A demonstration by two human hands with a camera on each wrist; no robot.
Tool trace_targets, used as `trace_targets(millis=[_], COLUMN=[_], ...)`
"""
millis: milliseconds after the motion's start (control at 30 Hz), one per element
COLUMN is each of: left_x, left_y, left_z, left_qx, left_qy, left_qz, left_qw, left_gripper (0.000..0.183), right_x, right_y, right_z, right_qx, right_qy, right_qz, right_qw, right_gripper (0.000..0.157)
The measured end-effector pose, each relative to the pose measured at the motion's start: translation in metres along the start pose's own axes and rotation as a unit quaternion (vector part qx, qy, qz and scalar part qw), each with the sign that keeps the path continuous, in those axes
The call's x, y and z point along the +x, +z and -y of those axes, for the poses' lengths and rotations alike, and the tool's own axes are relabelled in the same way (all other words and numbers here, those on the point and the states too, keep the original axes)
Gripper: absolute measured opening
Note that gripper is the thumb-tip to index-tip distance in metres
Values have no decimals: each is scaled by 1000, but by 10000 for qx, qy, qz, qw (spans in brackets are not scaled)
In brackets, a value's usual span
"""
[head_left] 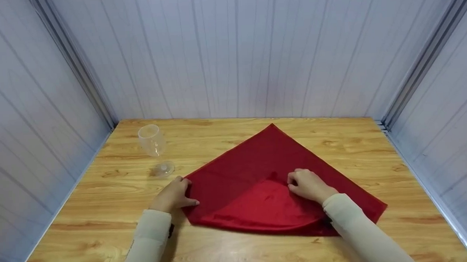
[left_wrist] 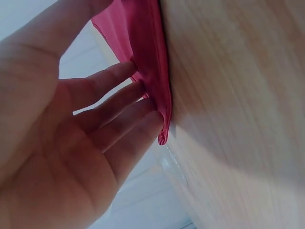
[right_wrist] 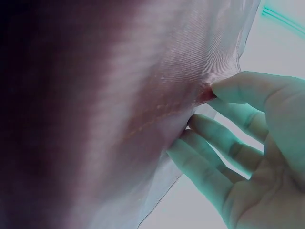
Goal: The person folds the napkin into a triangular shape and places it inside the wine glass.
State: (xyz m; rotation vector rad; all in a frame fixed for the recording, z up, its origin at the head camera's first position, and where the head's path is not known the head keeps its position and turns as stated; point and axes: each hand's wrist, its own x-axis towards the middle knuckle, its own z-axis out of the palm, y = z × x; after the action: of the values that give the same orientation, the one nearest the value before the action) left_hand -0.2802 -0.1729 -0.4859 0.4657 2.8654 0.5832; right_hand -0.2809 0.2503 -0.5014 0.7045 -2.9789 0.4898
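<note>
Pinching the red cloth, your right hand is over its middle. Your left hand, fingers apart, touches its left end.

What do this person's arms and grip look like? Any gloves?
The left sleeve and right sleeve are long and pale cream. No gloves: the left grip and right grip are bare. Something small and dark peeks out beside the left sleeve.
</note>
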Motion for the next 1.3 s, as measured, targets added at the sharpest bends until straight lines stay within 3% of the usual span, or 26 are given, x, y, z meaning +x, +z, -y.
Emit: trace_targets(millis=[300, 533, 733, 967, 1300], left_x=[7, 8, 9, 8, 9], left_y=[-6, -6, -5, -5, -6], left_z=[-4, -5, -3, -4, -3], left_qx=[41, 72, 106, 282, 266], left_qy=[-72, -170, -227, -20, -21], left_qz=[92, 193, 269, 243, 272], left_qw=[9999, 9996, 9993, 9993, 9993], left_gripper=[62, 62, 61, 53, 42], right_x=[3, 10, 19, 32, 50], right_y=[-9, -14, -22, -26, -25], right_z=[-3, -4, -9, -17, -22], right_qx=[133, 176, 379, 645, 988], right_qy=[-8, 279, 249, 212, 545], right_qz=[220, 466, 88, -497, -717], right_qw=[9997, 9984, 9989, 9965, 9910], right_gripper=[10, 7, 7, 9, 15])
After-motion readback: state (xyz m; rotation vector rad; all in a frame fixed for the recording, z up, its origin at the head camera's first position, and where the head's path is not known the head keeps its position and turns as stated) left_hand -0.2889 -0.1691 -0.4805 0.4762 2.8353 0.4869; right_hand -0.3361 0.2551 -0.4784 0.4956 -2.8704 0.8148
